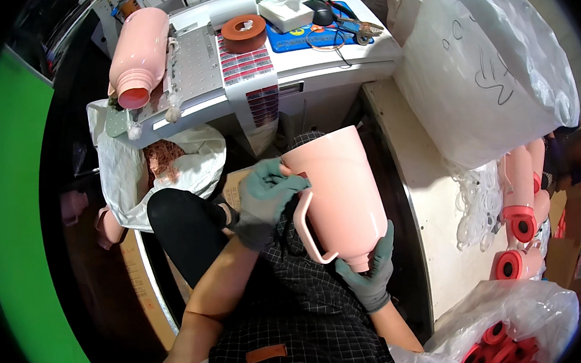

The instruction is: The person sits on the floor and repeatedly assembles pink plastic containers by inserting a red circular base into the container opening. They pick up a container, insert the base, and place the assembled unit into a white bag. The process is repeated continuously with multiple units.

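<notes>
I hold a pink plastic jug shell [342, 191] with a handle in front of my lap, its wide open end tilted up and away. My left hand [262, 197], in a grey-green glove, grips the rim and the top of the handle. My right hand [373, 274], also gloved, cups the narrow lower end from below. Another pink jug body [137, 53] lies on its side on the metal plate of a white machine table [336, 62] at the upper left, its red-lined mouth facing me.
A brown tape roll [243, 33], a tissue box [285, 11] and a blue mat with tools [320, 32] sit on the machine table. A big white plastic sack [481, 84] stands at the right. More pink jugs with red caps [522, 218] and bagged red caps [494, 343] lie lower right.
</notes>
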The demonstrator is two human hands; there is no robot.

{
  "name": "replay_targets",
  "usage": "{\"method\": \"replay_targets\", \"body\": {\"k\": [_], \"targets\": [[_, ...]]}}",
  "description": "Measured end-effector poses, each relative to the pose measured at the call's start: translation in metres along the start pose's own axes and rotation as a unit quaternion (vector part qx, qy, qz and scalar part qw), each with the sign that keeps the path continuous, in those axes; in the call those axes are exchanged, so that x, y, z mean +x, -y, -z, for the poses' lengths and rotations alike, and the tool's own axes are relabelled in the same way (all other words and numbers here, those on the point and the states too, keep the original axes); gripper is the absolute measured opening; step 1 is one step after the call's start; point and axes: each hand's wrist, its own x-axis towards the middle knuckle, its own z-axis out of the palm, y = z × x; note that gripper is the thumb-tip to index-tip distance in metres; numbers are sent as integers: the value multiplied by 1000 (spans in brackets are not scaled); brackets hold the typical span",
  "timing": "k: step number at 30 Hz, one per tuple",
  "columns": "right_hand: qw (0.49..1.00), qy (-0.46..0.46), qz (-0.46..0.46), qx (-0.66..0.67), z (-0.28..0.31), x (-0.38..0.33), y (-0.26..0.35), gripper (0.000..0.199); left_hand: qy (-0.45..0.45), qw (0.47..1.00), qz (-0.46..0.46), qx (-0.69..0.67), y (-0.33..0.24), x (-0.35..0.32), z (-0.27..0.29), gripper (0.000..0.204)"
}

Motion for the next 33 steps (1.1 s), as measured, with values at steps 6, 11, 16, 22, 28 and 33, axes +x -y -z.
{"method": "replay_targets", "body": {"k": [6, 11, 16, 22, 28, 33], "targets": [[990, -10, 90, -110, 4, -2, 8, 73, -86, 993, 77, -36, 69, 15, 75, 35], [986, 28, 106, -129, 2, 4, 17, 45, 56, 983, -159, 77, 49, -1, 53, 59], [998, 34, 38, -31, 5, 12, 23, 82, 63, 995, -74, 2, 79, -5, 81, 53], [953, -62, -155, 254, 17, 49, 9, 111, -175, 723, -339, 576, -58, 14, 150, 48], [940, -86, -43, 326, -15, 126, 36, 109, -121, 495, -286, 812, -104, 74, 242, 34], [928, -58, 19, 369, -64, 188, 74, 101, -81, 475, -327, 813, -114, 108, 258, 22]]}}
